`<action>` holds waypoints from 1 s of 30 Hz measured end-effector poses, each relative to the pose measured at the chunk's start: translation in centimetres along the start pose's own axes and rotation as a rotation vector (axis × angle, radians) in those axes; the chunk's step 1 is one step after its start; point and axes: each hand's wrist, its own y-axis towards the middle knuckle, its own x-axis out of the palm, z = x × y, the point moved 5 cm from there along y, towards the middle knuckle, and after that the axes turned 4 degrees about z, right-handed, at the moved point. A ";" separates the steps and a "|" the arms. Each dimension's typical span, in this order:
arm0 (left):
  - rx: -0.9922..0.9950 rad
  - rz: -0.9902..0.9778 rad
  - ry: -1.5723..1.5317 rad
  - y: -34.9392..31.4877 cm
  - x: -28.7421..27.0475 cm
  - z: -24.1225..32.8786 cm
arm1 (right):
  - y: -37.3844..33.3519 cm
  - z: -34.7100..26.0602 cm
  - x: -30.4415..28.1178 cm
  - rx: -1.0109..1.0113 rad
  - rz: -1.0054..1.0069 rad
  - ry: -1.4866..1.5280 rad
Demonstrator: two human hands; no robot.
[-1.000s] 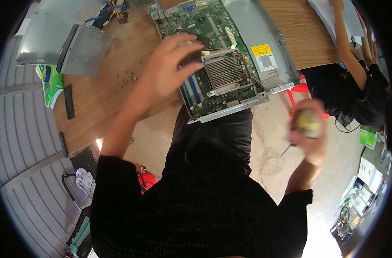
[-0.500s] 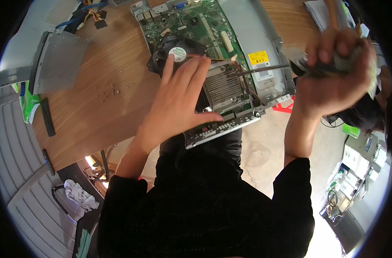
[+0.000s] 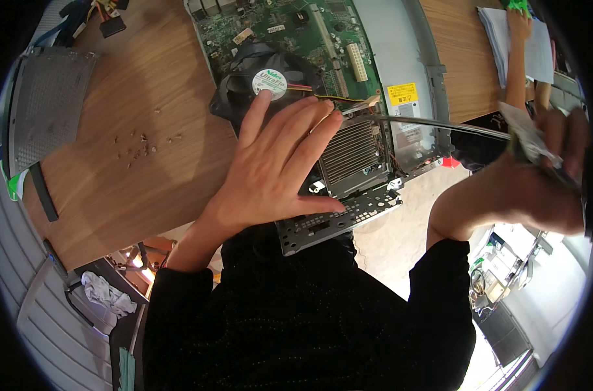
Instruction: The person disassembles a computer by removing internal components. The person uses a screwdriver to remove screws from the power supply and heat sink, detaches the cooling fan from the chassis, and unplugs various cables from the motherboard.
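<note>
My left hand [image 3: 270, 169] lies with spread fingers over the edge of a black cooling fan [image 3: 296, 62] and the finned heat sink [image 3: 352, 156] beside it. Its thumb rests near a perforated metal strip [image 3: 342, 225] at the near edge. My right hand [image 3: 521, 189], at the right, is closed around the grip end of a long-shafted screwdriver [image 3: 452, 126]; its handle is mostly hidden, with crumpled clear plastic around it. The shaft reaches left to the heat sink's far edge. Beneath lies a green circuit board [image 3: 244, 39] in an open metal computer case [image 3: 400, 32].
Several small screws [image 3: 143, 148] lie on the wooden table [image 3: 166, 189]. A perforated metal box [image 3: 52, 107] and a cable connector [image 3: 112, 26] are at the far left. Another person's arm [image 3: 516, 65] reaches over papers [image 3: 539, 52] at the far right.
My right hand has moved outward to the right and a little down, and the screwdriver shaft now lies along the heat sink's far edge. My left hand stays on the fan and heat sink.
</note>
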 end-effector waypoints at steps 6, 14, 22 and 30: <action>0.000 0.018 -0.004 0.1 -0.1 -0.1 | -1.3 2.1 0.4 0.062 0.060 -0.006; 0.005 -0.002 0.001 0.0 -0.2 0.0 | -1.5 2.1 0.5 0.073 0.089 -0.068; 0.010 -0.003 0.008 -0.2 -0.2 0.0 | -1.3 2.3 0.4 0.061 -0.050 0.094; 0.007 0.013 -0.053 0.1 -0.5 0.4 | -5.4 -0.2 2.9 -0.277 -0.126 -0.239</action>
